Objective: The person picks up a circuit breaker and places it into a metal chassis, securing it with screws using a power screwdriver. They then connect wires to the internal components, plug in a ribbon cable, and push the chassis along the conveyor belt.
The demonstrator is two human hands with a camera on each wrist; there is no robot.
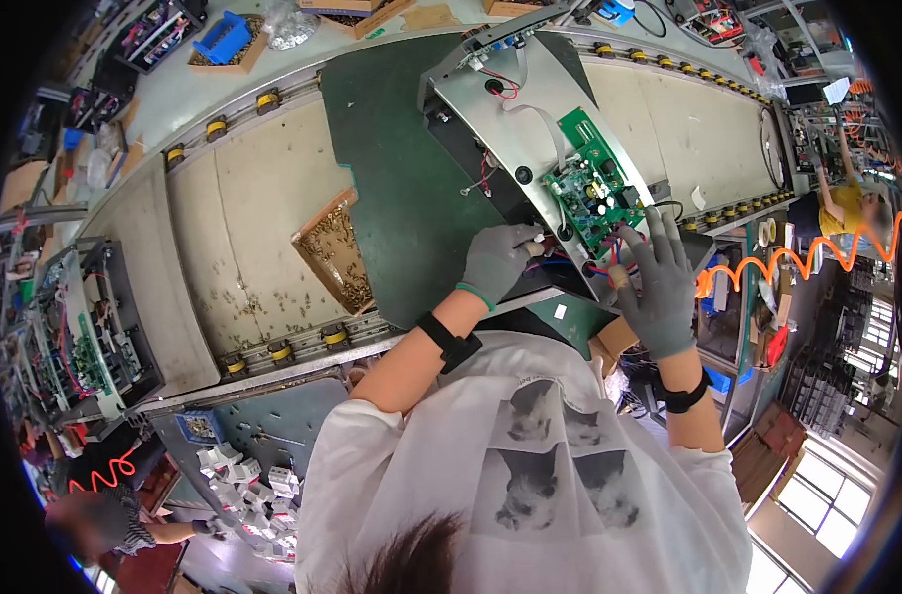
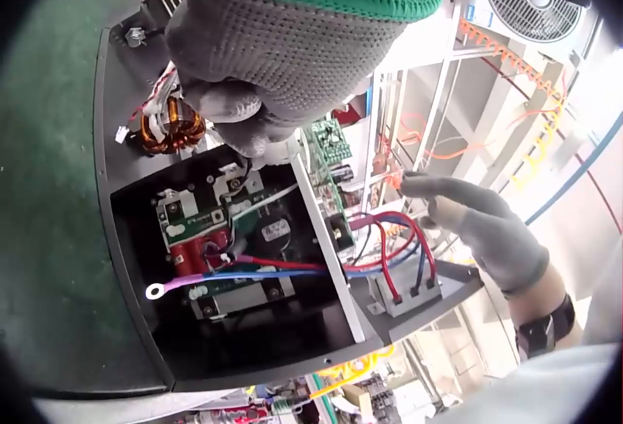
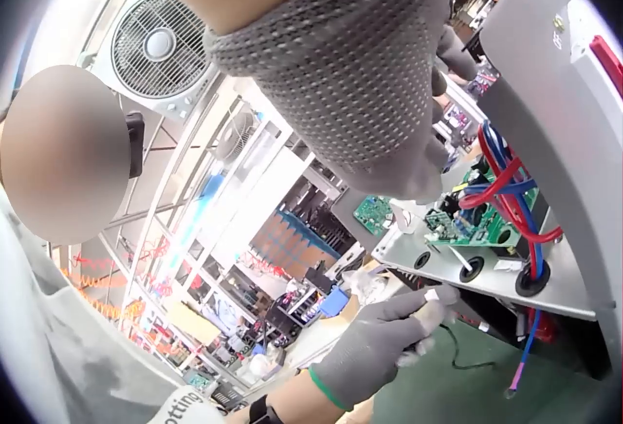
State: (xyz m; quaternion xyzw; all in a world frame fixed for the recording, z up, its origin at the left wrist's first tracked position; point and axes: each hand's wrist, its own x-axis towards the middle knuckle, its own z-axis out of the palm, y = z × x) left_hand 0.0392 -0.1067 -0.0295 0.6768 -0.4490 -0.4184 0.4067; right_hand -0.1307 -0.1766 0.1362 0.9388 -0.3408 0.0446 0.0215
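My gloved left hand [image 1: 497, 261] is at the near edge of an opened metal chassis [image 1: 515, 129], its fingers curled. It pinches a small white connector [image 1: 539, 239] between thumb and fingers; part of it is hidden by the glove. Below that hand in the left wrist view lie a copper-wound coil [image 2: 170, 124] and a dark bay with red and blue wires [image 2: 282, 266], one ending in a ring terminal [image 2: 156, 291]. My gloved right hand [image 1: 659, 297] hovers with fingers extended beside the green circuit board [image 1: 597, 183]. Red and blue wires [image 3: 506, 185] loop through a grommet near it.
A dark green board [image 1: 401, 188] lies under the chassis on the roller conveyor [image 1: 273, 178]. To the left stands a cardboard tray of screws [image 1: 332, 252], with loose screws [image 1: 243, 307] around. An orange coiled hose [image 1: 797, 259] hangs at right. Other people are at both sides.
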